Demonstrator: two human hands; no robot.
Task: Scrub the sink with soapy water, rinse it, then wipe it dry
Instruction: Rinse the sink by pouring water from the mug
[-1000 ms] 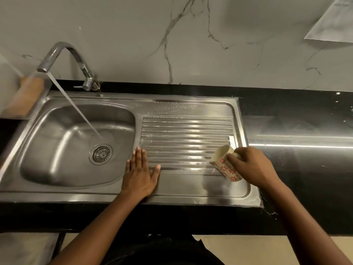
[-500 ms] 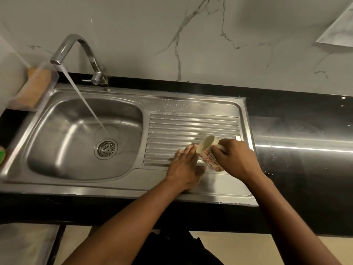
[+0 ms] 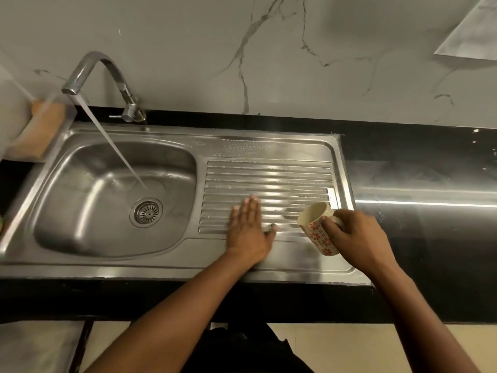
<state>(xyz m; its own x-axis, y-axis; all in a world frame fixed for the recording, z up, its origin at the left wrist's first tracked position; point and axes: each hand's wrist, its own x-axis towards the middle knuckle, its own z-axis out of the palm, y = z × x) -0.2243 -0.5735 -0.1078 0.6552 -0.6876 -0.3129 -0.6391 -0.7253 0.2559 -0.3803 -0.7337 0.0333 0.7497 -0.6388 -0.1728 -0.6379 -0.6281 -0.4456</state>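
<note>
A stainless steel sink point(image 3: 80, 211) with a round drain point(image 3: 146, 212) fills the left half of the view, and its ribbed drainboard point(image 3: 269, 179) lies to the right. Water runs from the curved tap point(image 3: 102, 74) into the basin. My left hand point(image 3: 248, 232) lies flat, palm down, on the wet drainboard with fingers together. My right hand point(image 3: 357, 238) grips a cream cup with red flowers point(image 3: 317, 227), tilted with its mouth toward the drainboard, at the drainboard's right end.
A black countertop point(image 3: 416, 170) runs to the right of the sink. A brown sponge-like block point(image 3: 40, 130) sits behind a clear blurred object at the far left. A marble-patterned wall point(image 3: 269, 49) stands behind the tap.
My left hand slid right across the drainboard toward the cup, then back left. The cup stays tilted in my right hand. The camera shifted slightly.
</note>
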